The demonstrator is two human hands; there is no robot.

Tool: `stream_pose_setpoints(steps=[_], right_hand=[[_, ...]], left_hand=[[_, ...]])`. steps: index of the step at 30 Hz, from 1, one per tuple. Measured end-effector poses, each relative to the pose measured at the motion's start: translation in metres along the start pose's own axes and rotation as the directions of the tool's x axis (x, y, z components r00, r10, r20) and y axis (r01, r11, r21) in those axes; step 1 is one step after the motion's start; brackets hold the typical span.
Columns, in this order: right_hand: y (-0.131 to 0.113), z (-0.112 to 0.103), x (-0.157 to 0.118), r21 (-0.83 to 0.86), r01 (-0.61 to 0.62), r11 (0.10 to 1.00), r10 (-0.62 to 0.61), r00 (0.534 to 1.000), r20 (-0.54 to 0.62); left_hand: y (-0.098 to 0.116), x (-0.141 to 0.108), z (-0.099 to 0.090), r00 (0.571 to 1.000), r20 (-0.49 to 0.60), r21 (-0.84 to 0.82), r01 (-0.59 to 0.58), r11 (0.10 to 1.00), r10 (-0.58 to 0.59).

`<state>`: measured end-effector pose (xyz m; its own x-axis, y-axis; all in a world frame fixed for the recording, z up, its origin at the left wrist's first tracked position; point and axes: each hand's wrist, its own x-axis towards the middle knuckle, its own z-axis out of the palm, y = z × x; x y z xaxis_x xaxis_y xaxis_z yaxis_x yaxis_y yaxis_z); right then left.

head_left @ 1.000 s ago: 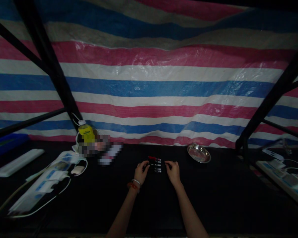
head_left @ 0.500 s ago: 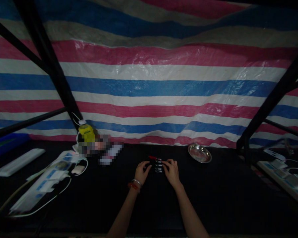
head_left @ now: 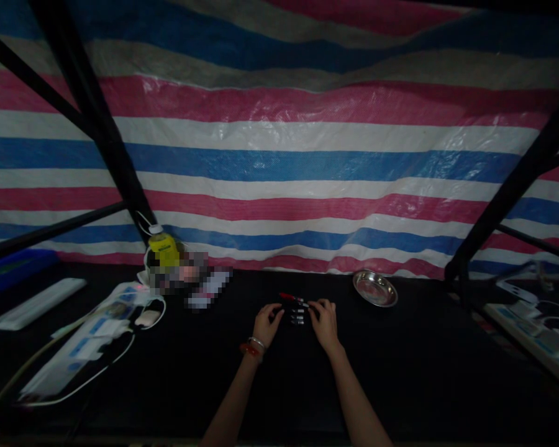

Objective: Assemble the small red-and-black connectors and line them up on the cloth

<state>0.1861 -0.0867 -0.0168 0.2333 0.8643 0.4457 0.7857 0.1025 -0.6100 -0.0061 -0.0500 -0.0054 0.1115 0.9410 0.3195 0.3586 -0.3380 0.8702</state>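
A short row of slim pens lies on the black table (head_left: 428,372), one red pen (head_left: 289,297) farthest away and several black pens (head_left: 297,317) with silvery bands on the near side. Their dark bodies blend into the table. My left hand (head_left: 266,324) rests at the row's left end, thumb and forefinger curved and a little apart. At the right end, my right hand (head_left: 325,323) has thumb and forefinger at the tip of a black pen (head_left: 302,304) just below the red one. That pen sticks out slightly farther right than the others.
A shiny metal dish (head_left: 375,289) stands at the back right. To the left are a yellow bottle (head_left: 164,248), a power strip (head_left: 86,347) with white cables and a blue tray (head_left: 16,268). Black frame posts and a striped sheet (head_left: 307,167) border the table.
My right hand has shifted slightly to the right, and the black pen below the red one has slid right with it. My left hand stays in place.
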Motion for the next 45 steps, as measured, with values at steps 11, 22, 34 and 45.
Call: stream_pose_setpoints(steps=[11, 22, 34, 45], right_hand=[[-0.002, -0.003, 0.002, 0.112, -0.016, 0.994, 0.015, 1.000, 0.012], [0.001, -0.005, 0.018, 0.928, -0.321, 0.189, 0.456, 0.865, 0.207], [-0.005, -0.013, 0.018, 0.870, -0.410, -0.275, 0.359, 0.795, 0.488], [-0.020, -0.011, 0.011, 0.855, -0.518, -0.031, 0.295, 0.813, 0.503]], left_hand=[[-0.002, -0.001, 0.001, 1.000, -0.017, -0.005, 0.000, 1.000, 0.000], [-0.005, 0.007, -0.003, 0.966, -0.090, -0.352, 0.197, 0.915, -0.242], [-0.002, 0.008, -0.006, 0.957, -0.092, -0.367, 0.224, 0.903, -0.275], [0.018, 0.003, -0.013, 0.959, -0.060, -0.343, 0.242, 0.908, -0.278]])
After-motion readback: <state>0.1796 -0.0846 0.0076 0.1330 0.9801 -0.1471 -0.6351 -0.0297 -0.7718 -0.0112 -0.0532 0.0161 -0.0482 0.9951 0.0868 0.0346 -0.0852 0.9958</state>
